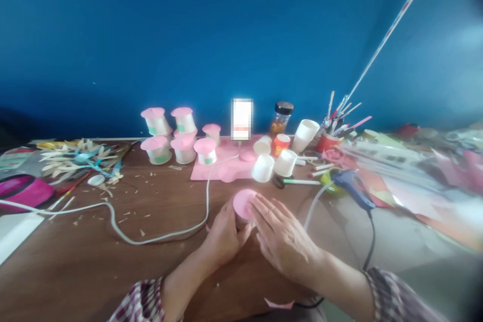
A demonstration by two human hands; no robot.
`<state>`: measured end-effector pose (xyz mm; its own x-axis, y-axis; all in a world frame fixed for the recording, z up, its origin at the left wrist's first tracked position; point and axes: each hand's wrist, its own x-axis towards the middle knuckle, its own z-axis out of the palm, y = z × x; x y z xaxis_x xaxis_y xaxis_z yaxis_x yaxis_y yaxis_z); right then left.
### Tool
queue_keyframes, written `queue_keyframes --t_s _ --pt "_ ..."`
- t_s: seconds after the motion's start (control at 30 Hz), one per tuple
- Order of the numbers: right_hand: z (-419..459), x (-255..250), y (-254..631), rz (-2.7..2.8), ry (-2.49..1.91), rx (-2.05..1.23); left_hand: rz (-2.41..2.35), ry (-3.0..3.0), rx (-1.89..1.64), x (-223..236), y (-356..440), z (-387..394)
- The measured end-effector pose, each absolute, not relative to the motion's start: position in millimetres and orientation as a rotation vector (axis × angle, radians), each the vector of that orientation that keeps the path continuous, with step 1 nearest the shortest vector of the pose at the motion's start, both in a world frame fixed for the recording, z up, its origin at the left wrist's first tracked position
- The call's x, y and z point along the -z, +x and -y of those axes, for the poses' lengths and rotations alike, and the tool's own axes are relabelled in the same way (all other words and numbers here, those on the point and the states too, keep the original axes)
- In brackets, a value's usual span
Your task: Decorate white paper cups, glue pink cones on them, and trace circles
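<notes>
My left hand (223, 235) is wrapped round a small cup whose body is mostly hidden by the fingers. A round pink paper disc (242, 202) covers the top of that cup. The outstretched fingers of my right hand (281, 236) lie flat on the disc's right side, pressing against it. Beyond the hands, white cups (286, 162) stand or lean beside a red cup (281, 145). At the left back are stacked cups with pink discs and green patches (157, 150). Behind my hands lies a pink sheet (234, 173) with discs on it.
A white cable (158, 239) loops across the brown table (75, 282). On the right are a blue glue gun (352, 188), a capped green marker (302, 181), a pen holder (329, 143) and loose papers. A dark-lidded jar (283, 115) stands near the blue wall. Scraps lie at left.
</notes>
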<state>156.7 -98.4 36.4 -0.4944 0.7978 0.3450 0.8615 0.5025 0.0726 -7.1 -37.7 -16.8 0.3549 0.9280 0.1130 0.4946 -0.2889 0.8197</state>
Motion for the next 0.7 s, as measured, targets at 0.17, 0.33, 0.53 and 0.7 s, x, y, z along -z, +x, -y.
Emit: queue_keyframes --t_s 0.17,0.33,0.53,0.7 --pt "97.3 -36.1 157.0 2.502 -1.401 0.323 -1.225 1.929 -0.805 15.0 -6.3 38.3" --pt "99.4 -42.2 158.8 2.452 -1.415 0.197 -1.145 1.878 -0.838 10.8 -5.4 38.5" --pt "102.1 -51.8 161.7 2.393 -1.416 0.115 -1.222 1.872 -0.824 10.8 -3.7 39.4" --pt "101.7 -55.6 159.7 2.367 -1.437 0.160 -1.175 1.898 -0.876 15.1 -3.4 38.6"
